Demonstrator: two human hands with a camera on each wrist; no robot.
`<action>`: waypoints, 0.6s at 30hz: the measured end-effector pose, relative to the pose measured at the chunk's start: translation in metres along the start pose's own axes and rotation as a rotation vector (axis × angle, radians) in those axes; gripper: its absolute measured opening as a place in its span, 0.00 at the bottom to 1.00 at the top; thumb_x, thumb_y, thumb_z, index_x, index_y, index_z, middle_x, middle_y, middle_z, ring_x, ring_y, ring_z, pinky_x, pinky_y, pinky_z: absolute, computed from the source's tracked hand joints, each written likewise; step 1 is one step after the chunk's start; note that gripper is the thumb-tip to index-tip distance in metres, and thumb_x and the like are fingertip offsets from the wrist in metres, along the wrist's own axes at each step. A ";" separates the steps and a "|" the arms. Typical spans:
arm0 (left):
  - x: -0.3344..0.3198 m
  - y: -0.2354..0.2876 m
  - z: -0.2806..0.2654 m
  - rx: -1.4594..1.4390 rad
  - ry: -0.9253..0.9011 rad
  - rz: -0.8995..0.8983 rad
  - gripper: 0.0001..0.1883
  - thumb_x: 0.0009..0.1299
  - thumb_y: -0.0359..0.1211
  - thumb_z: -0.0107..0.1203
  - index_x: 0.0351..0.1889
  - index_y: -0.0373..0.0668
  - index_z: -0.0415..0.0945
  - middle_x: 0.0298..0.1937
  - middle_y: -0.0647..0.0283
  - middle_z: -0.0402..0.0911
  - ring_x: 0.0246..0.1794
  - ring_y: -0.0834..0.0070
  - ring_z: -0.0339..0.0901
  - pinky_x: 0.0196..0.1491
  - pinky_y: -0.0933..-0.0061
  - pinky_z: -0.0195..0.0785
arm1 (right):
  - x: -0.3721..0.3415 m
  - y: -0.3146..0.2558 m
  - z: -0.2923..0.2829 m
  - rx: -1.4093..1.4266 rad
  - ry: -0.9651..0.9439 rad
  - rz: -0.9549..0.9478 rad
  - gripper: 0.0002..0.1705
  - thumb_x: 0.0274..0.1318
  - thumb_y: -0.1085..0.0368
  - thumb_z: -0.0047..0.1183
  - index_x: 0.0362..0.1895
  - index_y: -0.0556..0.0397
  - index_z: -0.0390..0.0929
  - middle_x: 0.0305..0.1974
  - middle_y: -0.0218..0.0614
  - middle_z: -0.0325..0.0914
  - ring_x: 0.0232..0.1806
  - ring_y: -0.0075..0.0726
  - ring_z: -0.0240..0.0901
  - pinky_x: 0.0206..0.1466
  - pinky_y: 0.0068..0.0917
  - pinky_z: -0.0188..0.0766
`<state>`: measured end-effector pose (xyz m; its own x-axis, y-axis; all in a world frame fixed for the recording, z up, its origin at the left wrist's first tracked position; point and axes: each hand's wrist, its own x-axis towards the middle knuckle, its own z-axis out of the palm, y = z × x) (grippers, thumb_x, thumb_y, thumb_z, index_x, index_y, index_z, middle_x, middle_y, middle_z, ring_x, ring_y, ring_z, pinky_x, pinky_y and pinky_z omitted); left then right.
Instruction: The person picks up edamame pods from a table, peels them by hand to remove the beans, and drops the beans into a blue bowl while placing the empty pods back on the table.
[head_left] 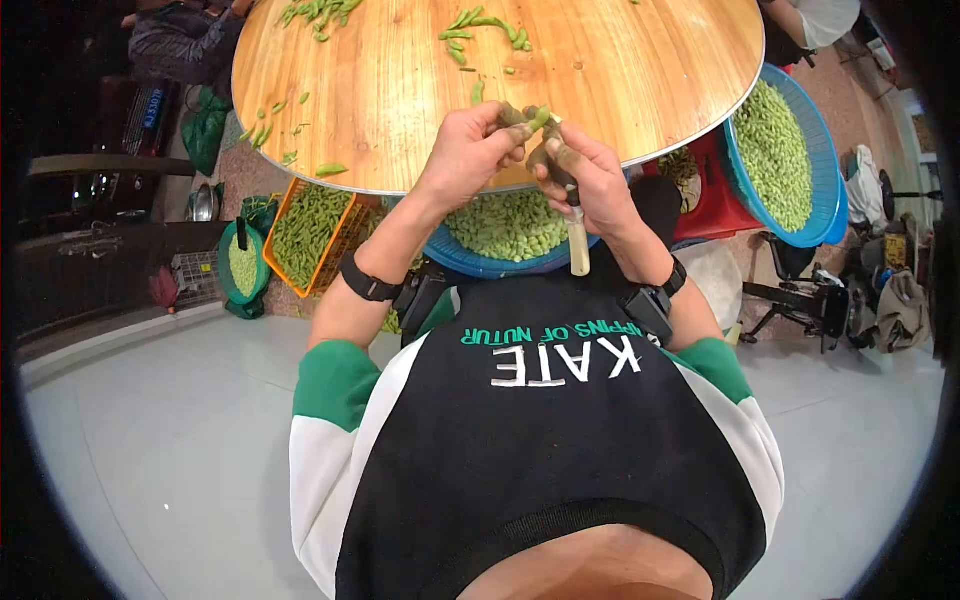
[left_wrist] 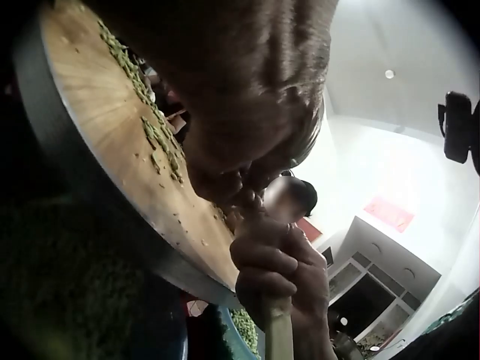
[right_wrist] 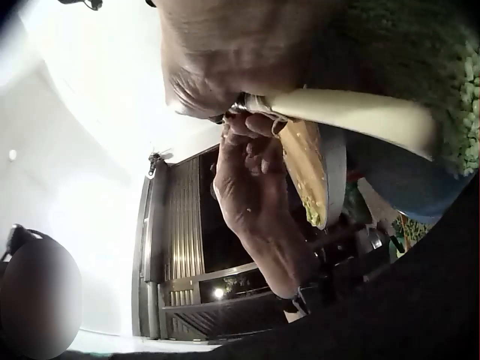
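Observation:
My left hand pinches a green bean pod between thumb and fingers, over the near edge of the round wooden table. Close beside it, my right hand grips a tool with a pale handle. Its working end is hidden among the fingers. In the right wrist view the pale handle sticks out from the palm, and the left hand meets the right one at the fingertips. Dark coverings show on several fingertips. Below both hands sits a blue basin of shelled beans.
Loose pods lie scattered on the table. At the left stand an orange crate of pods and a green basin of beans. A large blue basket of beans is at the right. Other people sit at the far side.

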<state>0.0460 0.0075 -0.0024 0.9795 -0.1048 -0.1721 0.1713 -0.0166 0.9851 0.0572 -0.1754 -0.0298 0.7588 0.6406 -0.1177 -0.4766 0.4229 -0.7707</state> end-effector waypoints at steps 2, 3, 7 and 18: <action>-0.003 -0.001 0.003 0.013 0.009 0.006 0.05 0.70 0.28 0.53 0.33 0.36 0.75 0.26 0.69 0.77 0.25 0.88 0.70 0.27 0.84 0.62 | -0.002 0.002 -0.001 0.052 0.011 0.021 0.13 0.67 0.62 0.42 0.52 0.53 0.69 0.30 0.30 0.71 0.19 0.18 0.59 0.17 0.15 0.55; -0.004 -0.001 0.004 0.028 0.017 0.018 0.06 0.70 0.29 0.53 0.32 0.36 0.74 0.25 0.70 0.76 0.25 0.88 0.70 0.27 0.84 0.63 | -0.003 0.002 -0.001 0.101 0.019 0.036 0.14 0.67 0.62 0.42 0.53 0.53 0.69 0.30 0.30 0.71 0.19 0.18 0.59 0.17 0.15 0.54; -0.005 -0.012 0.006 0.080 0.055 0.105 0.07 0.69 0.29 0.54 0.30 0.36 0.74 0.24 0.69 0.77 0.25 0.86 0.71 0.27 0.82 0.63 | -0.004 0.001 0.000 0.094 -0.009 0.039 0.15 0.67 0.62 0.42 0.53 0.52 0.68 0.30 0.30 0.71 0.19 0.19 0.59 0.17 0.16 0.54; -0.008 -0.013 0.003 0.306 0.069 0.201 0.08 0.67 0.29 0.55 0.29 0.35 0.72 0.21 0.64 0.77 0.22 0.84 0.72 0.26 0.78 0.64 | -0.009 0.000 -0.003 0.168 -0.029 0.080 0.16 0.67 0.61 0.44 0.54 0.52 0.68 0.29 0.31 0.71 0.18 0.17 0.57 0.16 0.14 0.54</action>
<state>0.0356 0.0052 -0.0139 0.9970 -0.0689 0.0355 -0.0546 -0.2997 0.9525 0.0518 -0.1827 -0.0311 0.7033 0.6939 -0.1545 -0.6045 0.4693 -0.6437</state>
